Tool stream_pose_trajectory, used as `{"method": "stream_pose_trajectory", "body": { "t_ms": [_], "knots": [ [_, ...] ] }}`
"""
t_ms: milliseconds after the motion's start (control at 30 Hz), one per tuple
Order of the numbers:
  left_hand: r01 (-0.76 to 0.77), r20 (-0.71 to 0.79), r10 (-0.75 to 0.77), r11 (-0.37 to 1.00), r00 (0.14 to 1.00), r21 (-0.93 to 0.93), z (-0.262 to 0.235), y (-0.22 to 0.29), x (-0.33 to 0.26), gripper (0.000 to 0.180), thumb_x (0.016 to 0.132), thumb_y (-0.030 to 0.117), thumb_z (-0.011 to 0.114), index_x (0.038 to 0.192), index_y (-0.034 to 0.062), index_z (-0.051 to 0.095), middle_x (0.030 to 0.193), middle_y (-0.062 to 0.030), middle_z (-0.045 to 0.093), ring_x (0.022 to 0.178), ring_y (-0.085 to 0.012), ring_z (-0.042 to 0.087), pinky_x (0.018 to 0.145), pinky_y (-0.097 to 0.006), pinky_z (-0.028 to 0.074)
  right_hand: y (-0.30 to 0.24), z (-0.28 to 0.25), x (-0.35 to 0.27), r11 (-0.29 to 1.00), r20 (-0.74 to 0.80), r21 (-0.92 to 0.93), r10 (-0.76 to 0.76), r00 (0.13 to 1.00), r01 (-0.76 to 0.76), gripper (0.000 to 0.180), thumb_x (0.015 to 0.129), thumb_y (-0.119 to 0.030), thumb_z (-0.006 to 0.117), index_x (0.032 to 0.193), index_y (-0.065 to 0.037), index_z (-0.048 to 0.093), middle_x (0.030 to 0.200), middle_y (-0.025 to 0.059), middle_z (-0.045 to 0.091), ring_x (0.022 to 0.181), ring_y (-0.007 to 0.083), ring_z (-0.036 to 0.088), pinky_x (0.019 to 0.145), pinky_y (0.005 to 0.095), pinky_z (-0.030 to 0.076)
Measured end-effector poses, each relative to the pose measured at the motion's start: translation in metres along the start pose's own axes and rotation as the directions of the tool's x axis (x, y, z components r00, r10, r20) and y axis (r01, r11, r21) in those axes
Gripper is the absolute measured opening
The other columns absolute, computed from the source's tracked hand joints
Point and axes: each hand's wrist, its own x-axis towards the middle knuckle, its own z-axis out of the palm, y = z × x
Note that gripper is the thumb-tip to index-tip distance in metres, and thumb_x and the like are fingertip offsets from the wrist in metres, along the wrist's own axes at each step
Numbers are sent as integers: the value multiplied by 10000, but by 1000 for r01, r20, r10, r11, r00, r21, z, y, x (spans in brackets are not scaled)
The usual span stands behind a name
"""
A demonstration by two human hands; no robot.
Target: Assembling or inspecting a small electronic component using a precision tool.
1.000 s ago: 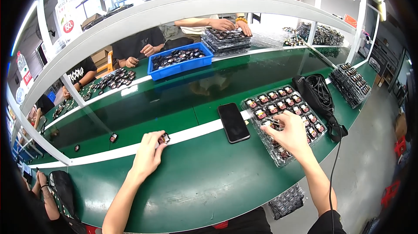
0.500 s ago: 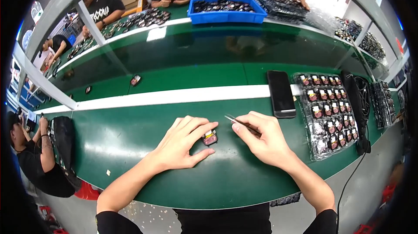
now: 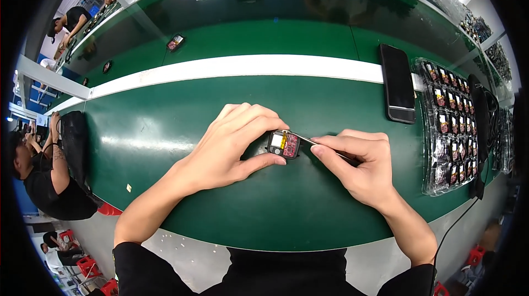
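My left hand (image 3: 231, 144) curls over a small square gadget (image 3: 284, 144), thumb and fingertips pinching its edges against the green table (image 3: 165, 131), near the middle of the front edge. My right hand (image 3: 358, 166) is closed around thin metal tweezers (image 3: 308, 140), whose tip touches the gadget's open face; the rest of the tool is buried in my grip. Inside the gadget I can make out a red part and a yellowish one, nothing finer.

Toward the right edge, one black phone (image 3: 398, 82) lies flat, screen dark, across the table's white stripe (image 3: 231, 67). Beside it sits one clear plastic tray (image 3: 449, 125) of small pockets, each holding a similar dark part; glare keeps me from counting them. A black cable (image 3: 478, 131) runs along the tray's far side.

Beyond the stripe, two more small parts rest apart on the glossy green: one squarish (image 3: 176, 42), one round and dark (image 3: 107, 66). At the left edge a seated person (image 3: 38, 175) is half cut off.
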Motion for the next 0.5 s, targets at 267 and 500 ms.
{"method": "stream_pose_trajectory", "body": {
  "t_ms": [267, 500],
  "knots": [
    [43, 114, -33, 996, 993, -80, -1, 5, -1, 561, 865, 294, 961, 1341, 55, 787, 1070, -60, 746, 976, -238, 675, 933, -379, 425, 0, -3, -3, 999, 52, -37, -28, 998, 30, 87, 876, 19, 844, 960, 12, 865, 628, 45, 626, 500, 92, 517, 475, 296, 352],
    [32, 93, -25, 996, 995, -78, 0, 5, 0, 571, 838, 293, 970, 1323, 42, 800, 1030, -77, 752, 954, -255, 686, 927, -392, 442, 2, 5, -3, 993, 44, -86, -76, 996, 79, 92, 859, 27, 843, 949, 12, 852, 662, 52, 655, 497, 140, 557, 469, 311, 401]
  ]
}}
